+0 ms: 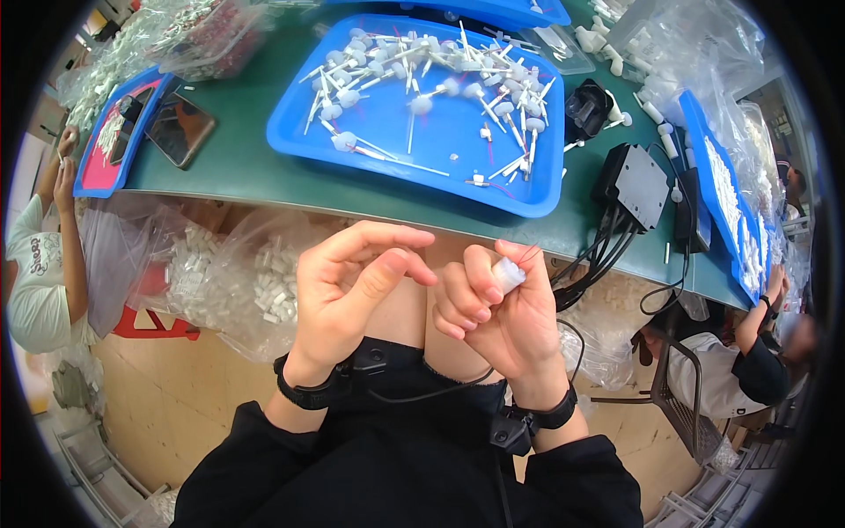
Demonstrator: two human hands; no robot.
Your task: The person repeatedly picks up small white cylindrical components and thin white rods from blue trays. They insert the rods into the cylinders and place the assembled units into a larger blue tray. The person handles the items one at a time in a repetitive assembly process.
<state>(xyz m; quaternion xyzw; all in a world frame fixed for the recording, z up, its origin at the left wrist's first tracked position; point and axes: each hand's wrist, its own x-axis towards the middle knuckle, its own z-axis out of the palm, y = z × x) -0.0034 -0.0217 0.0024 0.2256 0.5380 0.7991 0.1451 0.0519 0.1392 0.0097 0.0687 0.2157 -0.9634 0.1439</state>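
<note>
My right hand (pixel 506 312) is curled closed around a small whitish plastic piece (pixel 509 275), which pokes out between thumb and forefinger. A thin reddish wire (pixel 529 256) shows by the thumb tip. To its left, my left hand (pixel 352 290) has its thumb and fingers apart, with nothing visible between them. Both hands are above my lap, just in front of the table edge. Beyond them a blue tray (pixel 370 176) carries many white sticks with rounded translucent heads, some with reddish wires.
A phone (pixel 180 128) lies left of the tray. On the right are a black box with cables (pixel 632 187) and another blue tray (pixel 704 132) of white pieces. Bags of white parts (pixel 275 282) hang below the table edge. People sit at both sides.
</note>
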